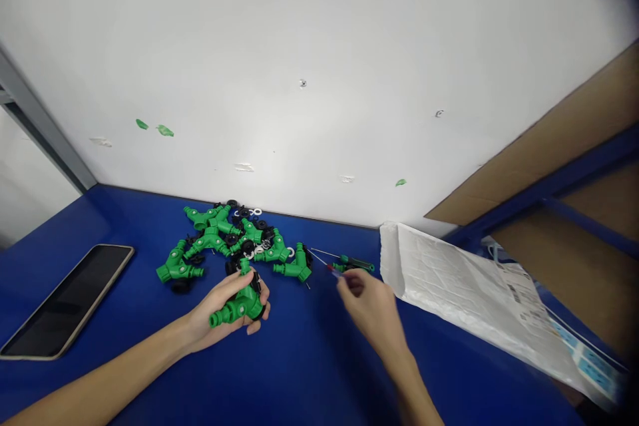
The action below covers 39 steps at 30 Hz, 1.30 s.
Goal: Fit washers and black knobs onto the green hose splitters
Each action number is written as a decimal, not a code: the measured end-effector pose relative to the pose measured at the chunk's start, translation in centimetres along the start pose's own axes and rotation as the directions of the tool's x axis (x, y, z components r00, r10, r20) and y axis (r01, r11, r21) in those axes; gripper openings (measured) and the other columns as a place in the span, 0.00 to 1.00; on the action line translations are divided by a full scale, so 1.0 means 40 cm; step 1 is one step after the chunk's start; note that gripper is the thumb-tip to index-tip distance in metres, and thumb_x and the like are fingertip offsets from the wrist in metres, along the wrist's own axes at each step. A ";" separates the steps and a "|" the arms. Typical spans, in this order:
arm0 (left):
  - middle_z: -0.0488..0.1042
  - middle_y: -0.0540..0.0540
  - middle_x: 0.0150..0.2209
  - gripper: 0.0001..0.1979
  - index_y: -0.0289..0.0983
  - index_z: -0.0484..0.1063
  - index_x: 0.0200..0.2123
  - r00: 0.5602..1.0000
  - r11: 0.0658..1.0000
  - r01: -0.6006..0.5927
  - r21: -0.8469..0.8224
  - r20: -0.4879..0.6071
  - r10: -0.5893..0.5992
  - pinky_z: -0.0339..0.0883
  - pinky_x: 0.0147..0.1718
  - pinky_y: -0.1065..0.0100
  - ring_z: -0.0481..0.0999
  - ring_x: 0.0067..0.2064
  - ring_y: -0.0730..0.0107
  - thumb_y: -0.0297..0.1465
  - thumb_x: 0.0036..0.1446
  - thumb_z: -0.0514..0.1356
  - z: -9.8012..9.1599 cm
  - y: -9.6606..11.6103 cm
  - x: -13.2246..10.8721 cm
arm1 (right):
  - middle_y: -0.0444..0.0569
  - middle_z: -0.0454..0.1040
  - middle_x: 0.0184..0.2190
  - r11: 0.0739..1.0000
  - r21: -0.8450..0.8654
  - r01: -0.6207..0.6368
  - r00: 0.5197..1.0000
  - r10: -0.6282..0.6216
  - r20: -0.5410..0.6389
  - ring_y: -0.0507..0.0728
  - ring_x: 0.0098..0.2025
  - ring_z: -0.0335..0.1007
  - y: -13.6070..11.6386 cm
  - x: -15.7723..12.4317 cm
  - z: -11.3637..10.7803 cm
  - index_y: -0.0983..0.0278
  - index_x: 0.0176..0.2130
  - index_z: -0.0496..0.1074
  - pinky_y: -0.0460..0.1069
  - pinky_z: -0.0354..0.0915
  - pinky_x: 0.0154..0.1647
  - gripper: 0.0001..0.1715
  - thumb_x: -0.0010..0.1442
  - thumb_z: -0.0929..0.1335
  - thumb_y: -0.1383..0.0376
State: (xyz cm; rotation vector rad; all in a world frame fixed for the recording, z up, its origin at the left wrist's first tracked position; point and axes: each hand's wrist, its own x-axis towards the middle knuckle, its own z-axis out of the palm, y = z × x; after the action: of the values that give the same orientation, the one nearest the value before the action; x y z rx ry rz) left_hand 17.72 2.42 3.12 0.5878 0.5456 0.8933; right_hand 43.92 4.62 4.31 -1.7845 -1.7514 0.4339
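Note:
My left hand (212,316) is closed around a green Y-shaped hose connector (241,307) with black parts, held above the blue table. To the right, my right hand (373,311) pinches a thin screwdriver (331,268) by its clear and red handle. The shaft points up and left toward the loose connectors. Just behind it lies a second screwdriver (355,262) with a green and black handle. A pile of similar green connectors (210,239) lies beyond my left hand, mixed with black fittings and white rings (257,212).
A phone (67,299) lies on the blue table (279,379) at the left. A white padded mailing bag (464,286) is on the right, beside cardboard (529,133) and a blue frame. The white wall (309,26) rises at the table's back edge.

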 end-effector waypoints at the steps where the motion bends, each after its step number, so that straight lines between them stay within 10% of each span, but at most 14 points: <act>1: 0.69 0.44 0.32 0.13 0.34 0.70 0.34 1.000 1.000 -0.004 0.003 -0.004 0.004 0.60 0.23 0.68 0.71 0.33 0.64 0.37 0.64 0.53 0.000 0.000 0.000 | 0.51 0.78 0.24 0.989 0.148 -0.003 0.997 0.015 -0.079 0.59 0.26 0.76 0.005 -0.001 -0.021 0.66 0.34 0.74 0.49 0.70 0.25 0.10 0.58 0.67 0.61; 6: 0.68 0.44 0.32 0.13 0.34 0.71 0.33 0.999 0.999 -0.038 0.017 -0.018 0.038 0.60 0.23 0.68 0.71 0.33 0.63 0.38 0.63 0.54 -0.004 0.002 0.004 | 0.47 0.77 0.22 0.851 0.488 0.195 0.975 -0.115 -0.190 0.55 0.23 0.74 -0.031 -0.022 -0.100 0.65 0.39 0.77 0.47 0.72 0.23 0.11 0.56 0.72 0.61; 13: 0.69 0.43 0.33 0.13 0.34 0.70 0.34 0.996 0.996 -0.066 0.062 -0.060 0.070 0.60 0.23 0.69 0.72 0.34 0.63 0.38 0.63 0.55 -0.002 0.008 0.000 | 0.49 0.78 0.30 0.805 0.347 0.482 0.872 -0.479 -0.098 0.54 0.26 0.73 -0.119 -0.039 -0.095 0.61 0.42 0.78 0.48 0.71 0.26 0.11 0.59 0.70 0.69; 39: 0.69 0.44 0.31 0.12 0.34 0.68 0.33 0.995 0.995 -0.037 0.091 -0.085 0.045 0.60 0.23 0.68 0.71 0.32 0.66 0.37 0.64 0.54 0.001 0.008 0.001 | 0.46 0.77 0.30 0.756 0.310 0.576 0.805 -0.590 -0.059 0.53 0.28 0.72 -0.144 -0.018 -0.092 0.60 0.44 0.75 0.47 0.69 0.30 0.12 0.60 0.68 0.72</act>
State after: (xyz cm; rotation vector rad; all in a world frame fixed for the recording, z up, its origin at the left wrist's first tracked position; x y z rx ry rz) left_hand 17.57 2.61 3.35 0.6451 0.6570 0.9399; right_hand 41.59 2.99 10.57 -0.9344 -2.0203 0.4488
